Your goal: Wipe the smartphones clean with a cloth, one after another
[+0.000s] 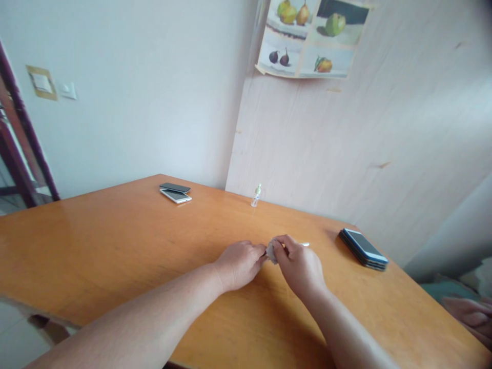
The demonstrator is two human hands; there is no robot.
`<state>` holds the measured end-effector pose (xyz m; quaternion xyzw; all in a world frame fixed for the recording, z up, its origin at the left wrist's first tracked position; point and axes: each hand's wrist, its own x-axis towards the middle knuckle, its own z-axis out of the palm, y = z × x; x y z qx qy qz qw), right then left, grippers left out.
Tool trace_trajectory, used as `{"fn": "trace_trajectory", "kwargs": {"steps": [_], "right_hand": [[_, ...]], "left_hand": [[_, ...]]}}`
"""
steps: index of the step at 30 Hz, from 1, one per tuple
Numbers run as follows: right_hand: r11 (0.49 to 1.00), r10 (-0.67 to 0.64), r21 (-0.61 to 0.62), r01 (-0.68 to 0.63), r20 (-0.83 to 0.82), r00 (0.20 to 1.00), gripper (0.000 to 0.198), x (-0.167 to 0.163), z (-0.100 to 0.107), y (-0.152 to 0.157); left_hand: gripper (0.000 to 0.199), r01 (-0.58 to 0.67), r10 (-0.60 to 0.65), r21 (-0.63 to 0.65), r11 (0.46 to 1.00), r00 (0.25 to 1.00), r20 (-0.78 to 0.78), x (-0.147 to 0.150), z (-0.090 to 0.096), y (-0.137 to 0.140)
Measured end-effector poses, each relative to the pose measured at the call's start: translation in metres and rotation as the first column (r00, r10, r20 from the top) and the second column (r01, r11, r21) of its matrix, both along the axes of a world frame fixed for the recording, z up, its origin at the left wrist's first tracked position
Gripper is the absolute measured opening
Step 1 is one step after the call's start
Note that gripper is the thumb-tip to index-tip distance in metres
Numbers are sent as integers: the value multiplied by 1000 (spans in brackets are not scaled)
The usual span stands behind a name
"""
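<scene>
Near the middle of the table, my left hand [241, 264] and my right hand [302, 265] meet almost fingertip to fingertip. Pinched in my right fingers is a small crumpled greyish-white cloth [271, 252]; whether it is fabric or tissue is unclear. My left hand is closed, its fingertips against a thin dark-edged thing mostly hidden by the hand and cloth. A short white object [305, 244] shows just behind my right hand, the rest of it covered. Beyond the hands stands a small clear bottle [255, 198] with a pale green top.
The orange-brown wooden table [115, 246] reaches the wall. At its back left, a black phone [175, 187] overlaps a white phone [177, 196]. A stack of phones [364, 248] lies near the right edge. Fruit pictures [313, 38] hang above.
</scene>
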<state>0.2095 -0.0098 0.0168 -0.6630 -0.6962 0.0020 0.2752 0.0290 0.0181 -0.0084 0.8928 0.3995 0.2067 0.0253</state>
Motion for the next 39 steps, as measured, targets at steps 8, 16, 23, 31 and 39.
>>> {"fn": "trace_trajectory", "kwargs": {"steps": [8,16,23,31,39], "right_hand": [[946,-321,-53,320,-8,947,39,65,4,28],[999,29,14,-29,6,1000,34,-1,0,-3],[986,-166,-21,166,0,986,36,35,3,15],[981,-194,-30,193,-35,980,36,41,1,19],[1000,6,-7,-6,-19,1000,33,8,2,2]], "left_hand": [[27,-22,22,5,1000,1000,-12,1,2,-1],[25,-1,1,-27,1000,1000,18,0,2,-1],[29,-17,18,-23,1000,1000,18,0,1,0],[29,-34,35,-36,999,999,10,1,1,1],[28,0,5,-77,997,998,62,-1,1,0]]}}
